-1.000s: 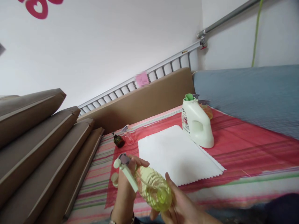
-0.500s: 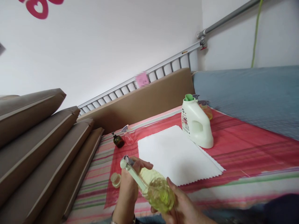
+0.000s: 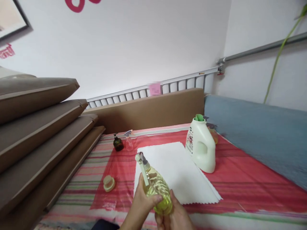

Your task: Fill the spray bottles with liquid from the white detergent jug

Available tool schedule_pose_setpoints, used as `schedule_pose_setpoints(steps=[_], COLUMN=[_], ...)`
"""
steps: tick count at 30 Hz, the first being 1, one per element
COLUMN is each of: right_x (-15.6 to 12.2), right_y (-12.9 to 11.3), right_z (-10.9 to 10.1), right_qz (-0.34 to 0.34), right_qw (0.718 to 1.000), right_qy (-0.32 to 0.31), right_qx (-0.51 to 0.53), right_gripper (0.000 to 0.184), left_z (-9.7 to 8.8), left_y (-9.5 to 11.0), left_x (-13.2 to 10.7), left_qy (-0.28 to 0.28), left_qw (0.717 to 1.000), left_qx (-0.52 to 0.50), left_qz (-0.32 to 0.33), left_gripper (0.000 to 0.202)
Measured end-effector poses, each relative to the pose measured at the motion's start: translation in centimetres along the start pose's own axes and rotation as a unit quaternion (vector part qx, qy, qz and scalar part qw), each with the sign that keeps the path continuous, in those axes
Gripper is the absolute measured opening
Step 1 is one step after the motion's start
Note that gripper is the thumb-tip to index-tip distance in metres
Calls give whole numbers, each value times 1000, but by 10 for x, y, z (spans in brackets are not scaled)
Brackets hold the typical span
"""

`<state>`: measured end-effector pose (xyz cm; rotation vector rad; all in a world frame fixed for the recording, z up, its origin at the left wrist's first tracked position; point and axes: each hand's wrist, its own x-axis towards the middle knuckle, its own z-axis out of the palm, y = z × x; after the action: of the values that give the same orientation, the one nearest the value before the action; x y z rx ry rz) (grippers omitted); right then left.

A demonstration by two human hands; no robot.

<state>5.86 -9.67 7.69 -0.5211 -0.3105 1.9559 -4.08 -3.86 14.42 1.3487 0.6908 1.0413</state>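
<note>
A clear spray bottle [image 3: 159,187] of yellow-green liquid leans to the left in front of me, its grey and pale green trigger head at the top. My left hand [image 3: 145,199] is closed around its upper body, the thumb lying across the front. Under and beside the base, my right hand [image 3: 177,213] grips it, partly hidden by the bottle. Behind the bottle lie white sheets [image 3: 177,169] with zigzag edges. A pale green detergent jug [image 3: 202,147] with a green spout stands on their right side. To the left rests a pale round cap [image 3: 109,183].
Toward the back left stand a dark pump bottle [image 3: 118,143] and a pink spray bottle [image 3: 129,143]. An orange-tinted bottle [image 3: 214,135] is partly hidden behind the jug. Stacked brown cushions [image 3: 59,127] rise at the left; a blue padded surface [image 3: 259,137] borders the right.
My left hand has moved from beside the trigger head to wrap the bottle's body. The bottle has become somewhat more upright. My view has tilted, shifting the whole scene.
</note>
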Motion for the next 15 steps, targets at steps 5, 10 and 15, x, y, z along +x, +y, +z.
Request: schedule_pose_setpoints(steps=[5, 10, 15], right_x=[-16, -71, -115], right_y=[-32, -103, -134], right_z=[-11, 29, 73], right_qz=[-152, -336, -257], right_qw=[941, 735, 548], right_qy=[130, 163, -7], right_qx=[-273, -567, -796], right_gripper=[71, 49, 37], left_z=[-3, 14, 40], left_y=[10, 12, -14], left_x=[-8, -9, -21], left_qy=[-13, -133, -165], left_qw=[998, 987, 975], left_qx=[56, 94, 149], left_qz=[8, 7, -25], left_gripper=[68, 74, 31])
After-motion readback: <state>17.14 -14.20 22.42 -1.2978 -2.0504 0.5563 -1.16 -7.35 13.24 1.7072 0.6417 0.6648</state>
